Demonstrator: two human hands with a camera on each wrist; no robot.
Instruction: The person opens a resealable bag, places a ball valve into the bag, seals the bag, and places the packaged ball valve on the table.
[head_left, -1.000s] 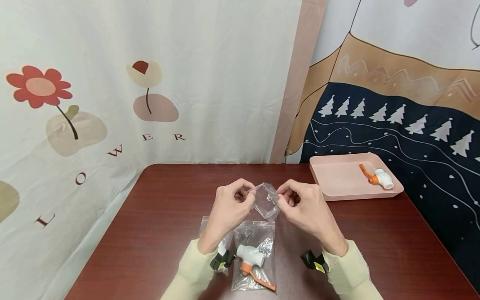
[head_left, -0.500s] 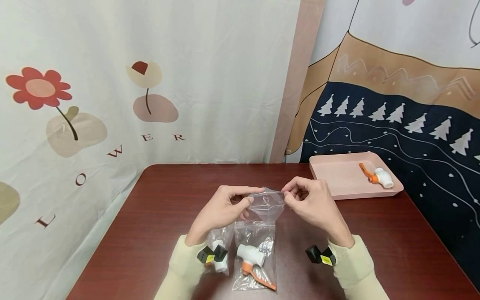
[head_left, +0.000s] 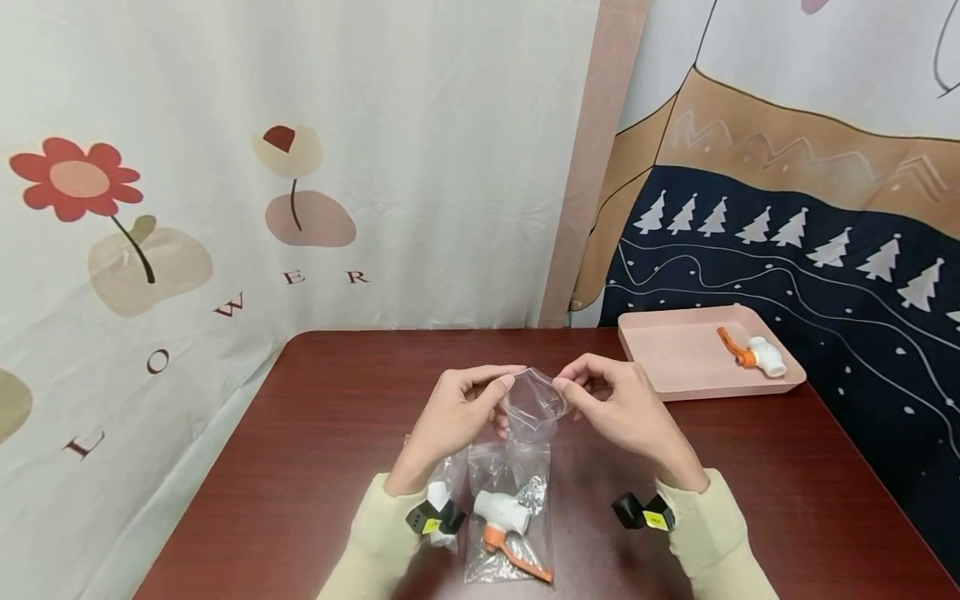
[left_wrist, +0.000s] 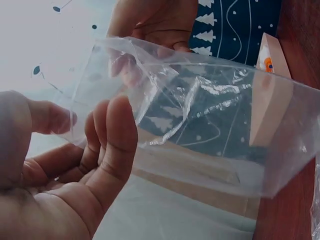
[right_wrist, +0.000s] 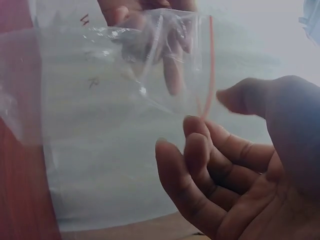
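Over the table a clear zip bag (head_left: pixel 534 404) is held up between both hands, and nothing shows inside it. My left hand (head_left: pixel 456 412) pinches the bag's left edge near the mouth, thumb against it. At the opposite edge, the curled fingers of my right hand (head_left: pixel 621 412) hold the mouth; a red strip (right_wrist: pixel 211 65) runs along it in the right wrist view. Below lies another clear bag (head_left: pixel 491 475) containing a white ball valve (head_left: pixel 498 510) with an orange handle. A further bagged white piece (head_left: pixel 437 493) is partly hidden by the left wrist.
A pink tray (head_left: pixel 675 354) stands at the table's back right, with a white and orange ball valve (head_left: pixel 765 357) in it. The dark red table (head_left: pixel 337 467) ends at printed curtains (head_left: pixel 450 167). Each wrist wears a small black camera (head_left: pixel 642 510).
The bag mouth looked stretched flat between the hands half a second ago; now it gapes wider, with the hands closer together. The left hand has moved slightly up and right.
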